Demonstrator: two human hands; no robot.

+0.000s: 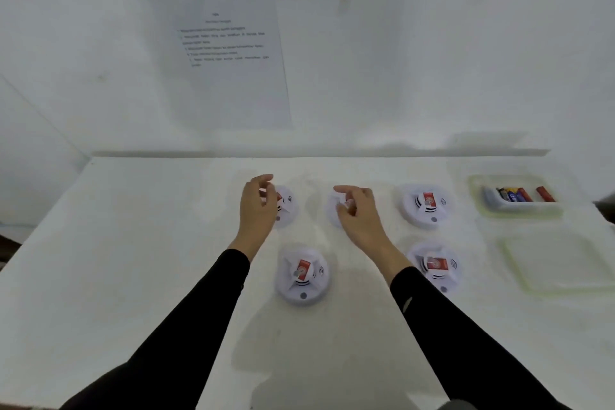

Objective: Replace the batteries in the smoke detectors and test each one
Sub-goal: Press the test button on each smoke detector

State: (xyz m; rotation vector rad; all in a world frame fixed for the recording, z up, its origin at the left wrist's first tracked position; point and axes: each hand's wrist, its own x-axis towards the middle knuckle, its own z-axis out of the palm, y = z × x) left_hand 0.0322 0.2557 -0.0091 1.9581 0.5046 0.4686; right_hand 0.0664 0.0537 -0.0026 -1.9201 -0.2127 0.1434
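Currently this reads as the opening step. Five white round plastic smoke detectors with red labels (303, 280) lie on the white worktop (133, 243), and none is visibly opened, though motion blur limits that call.

Spare cylindrical batteries, blue, black and red (517, 195), lie in a shallow pale tray (479, 206) at the right edge of the frame, well apart from both hands. A clear square plastic lid (559, 263) lies just below the tray.

Hands:
- The left hand (258, 210) is at frame centre over the upper-left detector (289, 210). Fingers are loosely curved with the thumb apart, and nothing is visibly gripped. Contact with the detector is unclear.
- The right hand (359, 213) is over the upper-middle detector (332, 206), covering most of it. Fingers are curled down toward the casing, but I cannot tell whether they grip it or just hover.
- Both forearms, in black sleeves, reach up from the bottom of the frame with the wrists roughly level.

The upper-right detector (426, 206) and lower-right detector (436, 268) are untouched.

My read on the next move: commit to one unit, get a firm two-hand hold, and twist or pry the cover to reach the battery bay. Working two units at once risks mixing old cells with new.
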